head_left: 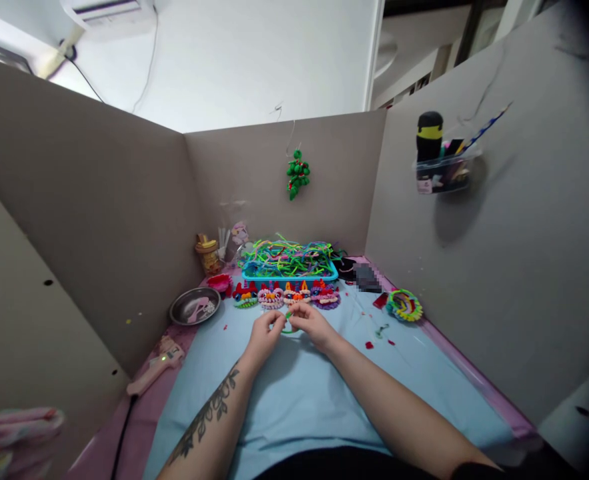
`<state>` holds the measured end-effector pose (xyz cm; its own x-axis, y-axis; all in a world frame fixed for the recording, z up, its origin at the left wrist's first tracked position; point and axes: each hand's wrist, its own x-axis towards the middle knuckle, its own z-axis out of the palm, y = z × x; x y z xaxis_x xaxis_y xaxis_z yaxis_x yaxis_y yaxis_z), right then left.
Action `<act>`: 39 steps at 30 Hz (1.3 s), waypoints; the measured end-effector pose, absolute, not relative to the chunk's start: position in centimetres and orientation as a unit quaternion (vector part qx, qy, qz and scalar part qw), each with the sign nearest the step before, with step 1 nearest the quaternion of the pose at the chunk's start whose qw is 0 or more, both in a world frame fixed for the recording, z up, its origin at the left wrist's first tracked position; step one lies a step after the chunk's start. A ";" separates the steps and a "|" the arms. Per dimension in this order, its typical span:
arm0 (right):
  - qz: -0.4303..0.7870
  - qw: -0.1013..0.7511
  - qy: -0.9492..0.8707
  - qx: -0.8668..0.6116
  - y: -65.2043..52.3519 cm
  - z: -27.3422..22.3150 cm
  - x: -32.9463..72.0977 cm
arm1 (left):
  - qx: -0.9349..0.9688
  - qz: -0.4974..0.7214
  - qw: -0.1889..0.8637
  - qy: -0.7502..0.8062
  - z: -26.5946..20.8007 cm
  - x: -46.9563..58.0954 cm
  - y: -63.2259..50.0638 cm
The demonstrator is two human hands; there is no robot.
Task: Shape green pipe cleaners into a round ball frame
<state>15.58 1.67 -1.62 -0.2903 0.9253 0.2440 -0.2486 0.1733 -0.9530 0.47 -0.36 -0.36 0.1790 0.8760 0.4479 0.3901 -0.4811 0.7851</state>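
Between my fingertips, over the blue cloth point(284, 400), is a thin green pipe cleaner point(288, 331), partly hidden by my fingers. My left hand point(266, 335) pinches one side of it between thumb and finger. The other side is in a pinch of my right hand point(316, 327), close beside the left. Just beyond my hands stands a row of several fuzzy, colourful animal-like figures, among them a pink one point(271, 295) and a purple one point(326, 295). Behind them a turquoise tray point(289, 274) is heaped with loose pipe cleaners point(287, 257).
A metal bowl point(195, 307) and a pink glue gun point(157, 368) with a cord lie left. At right are a colourful ring-shaped bundle point(404, 305) and red scraps point(369, 345). Grey panels enclose three sides; a green ornament point(298, 177) and a clear bin point(444, 175) hang there.
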 end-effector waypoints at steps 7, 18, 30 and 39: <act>0.446 0.517 -0.647 -0.340 1.5 -1.9 15.5 | 0.649 0.453 0.407 0.456 -1.1 0.5 0.5; 0.480 0.512 -0.622 -0.347 1.6 -1.6 15.6 | 0.701 0.456 0.324 0.441 -0.7 0.7 0.1; 0.228 0.521 -0.742 -0.356 1.3 -1.5 16.2 | 0.779 0.392 0.197 0.448 -1.6 0.5 0.3; 0.181 0.513 -0.770 -0.334 0.5 -0.7 16.2 | 0.746 0.435 0.225 0.452 -1.3 0.5 0.4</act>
